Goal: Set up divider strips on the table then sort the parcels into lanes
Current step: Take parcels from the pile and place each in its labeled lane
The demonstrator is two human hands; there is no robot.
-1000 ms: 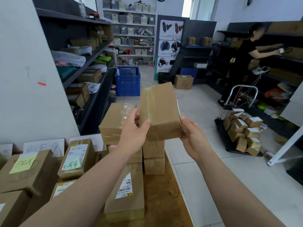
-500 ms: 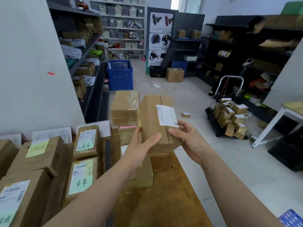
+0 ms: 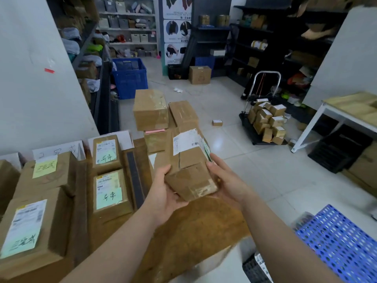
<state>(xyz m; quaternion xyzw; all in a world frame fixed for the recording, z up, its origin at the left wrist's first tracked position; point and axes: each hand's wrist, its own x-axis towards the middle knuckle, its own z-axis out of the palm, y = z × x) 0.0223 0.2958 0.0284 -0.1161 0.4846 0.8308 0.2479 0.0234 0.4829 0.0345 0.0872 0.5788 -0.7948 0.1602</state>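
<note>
I hold a brown cardboard parcel (image 3: 189, 166) with a white shipping label on top, just above the brown table (image 3: 195, 231). My left hand (image 3: 165, 193) grips its near left corner from below. My right hand (image 3: 226, 180) grips its right side. A dark divider strip (image 3: 135, 180) lies on the table to the left of the parcel. Left of the strip, two parcels with green notes (image 3: 108, 176) lie in a lane. Further left lie more labelled parcels (image 3: 32, 219). Behind the held parcel stands a stack of plain parcels (image 3: 151, 109).
White paper signs (image 3: 59, 152) stand against the wall behind the lanes. A cart with several small boxes (image 3: 267, 121) stands on the floor to the right. A blue perforated basket (image 3: 338, 246) is at the lower right. A blue crate (image 3: 129, 78) sits by the shelves.
The parcel has come down from chest height to just above the table and turned label side up. My view has tilted down toward the table.
</note>
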